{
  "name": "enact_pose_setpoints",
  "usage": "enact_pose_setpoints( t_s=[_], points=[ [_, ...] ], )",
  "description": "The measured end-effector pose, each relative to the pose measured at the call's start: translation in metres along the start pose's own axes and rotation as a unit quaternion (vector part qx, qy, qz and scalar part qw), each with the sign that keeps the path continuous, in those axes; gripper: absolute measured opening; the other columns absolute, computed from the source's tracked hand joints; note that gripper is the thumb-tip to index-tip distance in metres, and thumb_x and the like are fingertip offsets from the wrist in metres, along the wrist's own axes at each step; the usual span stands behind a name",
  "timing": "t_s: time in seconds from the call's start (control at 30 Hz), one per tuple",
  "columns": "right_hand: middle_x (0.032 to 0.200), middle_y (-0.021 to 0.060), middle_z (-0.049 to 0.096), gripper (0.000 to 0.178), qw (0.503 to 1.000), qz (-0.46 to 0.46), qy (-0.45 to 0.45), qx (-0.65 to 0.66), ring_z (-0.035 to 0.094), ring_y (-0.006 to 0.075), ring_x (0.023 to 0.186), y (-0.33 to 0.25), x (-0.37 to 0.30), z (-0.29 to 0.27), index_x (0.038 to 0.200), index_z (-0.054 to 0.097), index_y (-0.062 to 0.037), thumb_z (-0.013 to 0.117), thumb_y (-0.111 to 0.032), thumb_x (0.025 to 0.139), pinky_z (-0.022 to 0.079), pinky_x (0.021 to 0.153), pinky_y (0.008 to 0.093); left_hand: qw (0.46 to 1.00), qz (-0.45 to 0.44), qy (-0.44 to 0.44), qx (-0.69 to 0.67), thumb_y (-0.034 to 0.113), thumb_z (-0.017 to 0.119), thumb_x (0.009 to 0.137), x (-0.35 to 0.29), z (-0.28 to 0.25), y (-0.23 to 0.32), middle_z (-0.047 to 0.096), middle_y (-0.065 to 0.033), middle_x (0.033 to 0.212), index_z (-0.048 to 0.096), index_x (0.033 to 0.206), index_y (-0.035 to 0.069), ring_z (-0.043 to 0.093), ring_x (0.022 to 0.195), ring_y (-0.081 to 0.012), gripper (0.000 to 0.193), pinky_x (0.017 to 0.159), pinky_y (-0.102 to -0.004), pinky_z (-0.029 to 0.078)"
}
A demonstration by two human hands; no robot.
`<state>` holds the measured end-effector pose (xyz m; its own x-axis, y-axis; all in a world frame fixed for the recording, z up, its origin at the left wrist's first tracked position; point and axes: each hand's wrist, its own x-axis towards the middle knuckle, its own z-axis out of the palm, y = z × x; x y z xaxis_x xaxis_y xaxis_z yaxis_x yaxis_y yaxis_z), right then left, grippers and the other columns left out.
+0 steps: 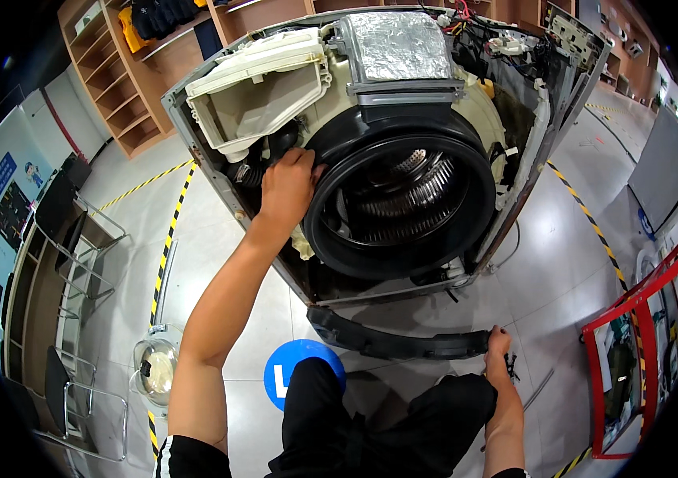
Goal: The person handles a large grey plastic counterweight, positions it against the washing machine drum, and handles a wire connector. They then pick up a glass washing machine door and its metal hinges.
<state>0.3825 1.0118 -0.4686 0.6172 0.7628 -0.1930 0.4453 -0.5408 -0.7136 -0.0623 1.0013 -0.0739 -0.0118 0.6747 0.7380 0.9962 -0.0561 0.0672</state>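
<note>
A front-loading washing machine point(546, 151) stands in front of me with its front panel off and its drum point(411, 195) exposed. Around the drum opening runs a thick black rubber door gasket point(478, 179). My left hand point(287, 187) is closed at the gasket's left edge, fingers curled against the rubber, just below a black hose point(282, 139); the fingertips are partly hidden. Low at the machine's front lies a long, curved black plastic strip point(395, 342). Its right end is gripped by my right hand point(499, 342), close to my right knee.
Above the gasket sit a cream detergent-drawer housing point(259, 88) and a foil-covered box point(399, 48). Loose wiring point(506, 44) crowds the top right. A red-framed cabinet point(618, 374) stands right, chairs point(68, 390) left. A clear round door part point(156, 366) lies on the floor.
</note>
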Motion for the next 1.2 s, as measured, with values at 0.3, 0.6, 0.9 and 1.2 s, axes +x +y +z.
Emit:
enact_pose_setpoints(
  t_s=[0.3,0.6,0.9,1.2],
  points=[
    [0.086,0.0202,0.063,0.034,1.000,0.012,0.028,-0.002,0.060,0.0352,0.085,0.012,0.014,0.009,0.088,0.065,-0.0023,0.055,-0.030,0.070,0.046,0.077,0.0395,0.997,0.029,0.050,-0.047,0.013,0.067,0.072,-0.005,0.005,-0.010,0.060,-0.0157,0.093,0.061,0.094,0.000,0.058,0.080,-0.0335,0.026,0.069,-0.0365,0.048],
    [0.085,0.0194,0.063,0.031,0.999,0.040,0.031,-0.004,0.060,0.0350,0.083,-0.006,0.000,0.000,0.085,0.066,-0.0037,0.056,-0.028,0.069,0.047,0.075,0.0391,0.985,-0.033,0.008,-0.168,0.008,0.047,0.088,-0.085,-0.018,-0.015,0.060,-0.0204,0.100,0.057,0.101,-0.007,0.058,0.094,-0.0313,0.022,0.083,-0.0329,0.043],
    [0.085,0.0202,0.063,0.030,0.999,0.042,0.031,0.005,0.060,0.0360,0.083,-0.015,-0.004,0.003,0.084,0.066,-0.0037,0.055,-0.028,0.070,0.047,0.076,0.0404,0.925,-0.165,-0.311,-0.140,0.024,0.071,0.070,-0.279,0.045,-0.030,0.055,-0.0236,0.107,0.054,0.107,-0.006,0.052,0.099,-0.0373,0.050,0.089,-0.0391,0.040],
    [0.082,0.0201,0.063,0.030,0.999,0.025,0.037,-0.017,0.060,0.0361,0.081,-0.012,0.004,0.006,0.081,0.066,-0.0029,0.055,-0.029,0.072,0.047,0.075,0.0411,0.855,-0.358,-0.272,-0.258,0.025,0.076,0.065,-0.302,0.089,-0.008,0.050,-0.0262,0.111,0.030,0.122,-0.009,0.051,0.104,-0.0341,0.081,0.088,-0.0353,0.041]
  ],
)
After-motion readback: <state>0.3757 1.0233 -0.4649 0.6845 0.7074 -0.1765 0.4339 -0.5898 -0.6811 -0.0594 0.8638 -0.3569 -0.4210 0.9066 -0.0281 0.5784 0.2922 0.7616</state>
